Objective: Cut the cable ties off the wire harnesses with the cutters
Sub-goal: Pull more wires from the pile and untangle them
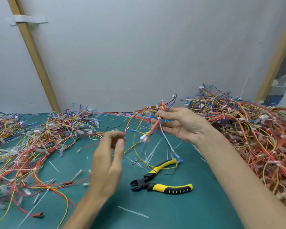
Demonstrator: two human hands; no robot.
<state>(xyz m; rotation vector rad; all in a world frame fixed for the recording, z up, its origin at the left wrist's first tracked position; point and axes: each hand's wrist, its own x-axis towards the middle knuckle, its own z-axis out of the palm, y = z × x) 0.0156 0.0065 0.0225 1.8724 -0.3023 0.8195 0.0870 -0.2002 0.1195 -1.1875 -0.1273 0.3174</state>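
Lower centre, our cutters (155, 182) lie untouched on the mat (180, 212). At centre, our left hand (108, 161) is blurred; we cannot tell its grip. Upper right of it, our right hand (177, 124) pinches a harness (149, 129). Piles (246, 129) lie behind.

No readable text, label, brand or number anywhere.

- Lay open across the near green mat (180, 212), bar cutters (149, 180) and tie offcuts (133, 212).
- Crowded left by loose wires (31, 146), right by a taller harness heap (257, 133).
- Closed behind by the wall (139, 55).
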